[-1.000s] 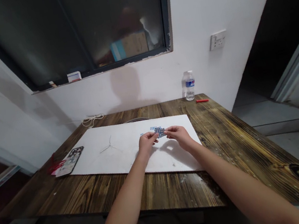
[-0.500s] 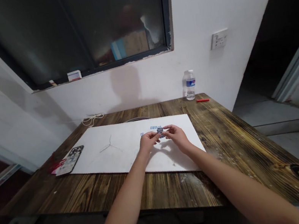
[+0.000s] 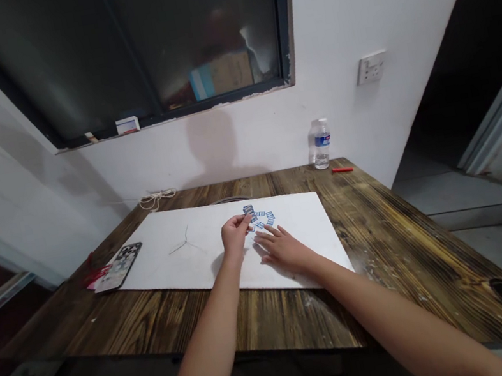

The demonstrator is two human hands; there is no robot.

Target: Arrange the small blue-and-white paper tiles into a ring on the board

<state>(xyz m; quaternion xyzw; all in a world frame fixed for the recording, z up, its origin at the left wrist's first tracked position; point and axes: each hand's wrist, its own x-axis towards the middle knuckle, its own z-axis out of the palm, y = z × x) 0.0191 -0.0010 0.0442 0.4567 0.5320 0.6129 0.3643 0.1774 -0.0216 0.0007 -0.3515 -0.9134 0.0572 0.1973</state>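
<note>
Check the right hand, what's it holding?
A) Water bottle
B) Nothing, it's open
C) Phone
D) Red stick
B. The right hand is open with fingers spread above the white board, just below the curved row of small blue-printed pieces.

Sheet [image 3: 163, 271] laid on the tabletop [image 3: 386, 235], small cards [image 3: 261, 217] set in an arc on the sheet's far half, phone [image 3: 119, 267] placed left of the sheet, cord [image 3: 156, 199] left behind it, bottle [image 3: 320, 144] and stick [image 3: 342, 169] right behind it
</note>
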